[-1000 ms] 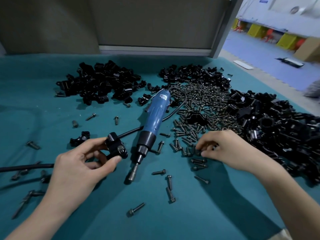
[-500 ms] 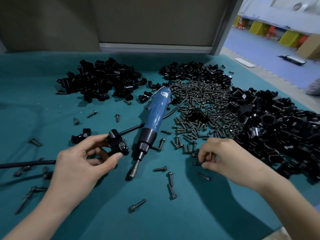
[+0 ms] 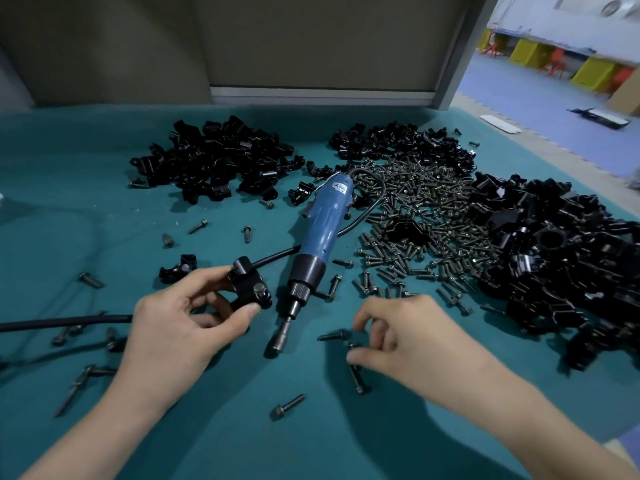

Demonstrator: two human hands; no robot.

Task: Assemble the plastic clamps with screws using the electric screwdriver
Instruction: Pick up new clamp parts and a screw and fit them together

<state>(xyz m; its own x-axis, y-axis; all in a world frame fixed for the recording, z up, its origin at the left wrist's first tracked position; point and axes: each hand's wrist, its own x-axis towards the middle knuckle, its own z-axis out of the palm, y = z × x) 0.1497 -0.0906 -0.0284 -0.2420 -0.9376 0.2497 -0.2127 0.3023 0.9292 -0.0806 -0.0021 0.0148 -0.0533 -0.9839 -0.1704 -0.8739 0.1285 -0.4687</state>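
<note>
While a thick black cable [image 3: 52,320] lies across the left side of the blue-green cloth table [image 3: 69,188], a few loose dark metal screws [image 3: 90,280] lie near it. Far back on the left sits a heap of black plastic clamp pieces [image 3: 214,161], and one small black clamp piece [image 3: 178,268] lies alone, closer in. Next comes the left hand [image 3: 180,327]. Its thumb and fingers are curled round a black plastic clamp [image 3: 247,284] and pinch it tight, holding it up just beside the tool. A round grey screw head [image 3: 259,291] sits in the top of this clamp. To the right of it, the blue electric screwdriver with a black collar [image 3: 322,230] lies flat on the cloth, and no hand touches it. Its metal tip [image 3: 282,337] points toward the person, between the two hands. The right hand [image 3: 408,337] hangs low over the cloth with its fingers bent close together. A small dark bit shows by its fingertips, but I cannot tell if they hold a screw or nothing. One dark screw [image 3: 332,336] lies just by those fingers and another dark screw [image 3: 356,377] lies under the thumb. Behind the right hand spreads a big pile of dark screws [image 3: 415,202], and at the far right is a large heap of black plastic parts [image 3: 554,265].
</note>
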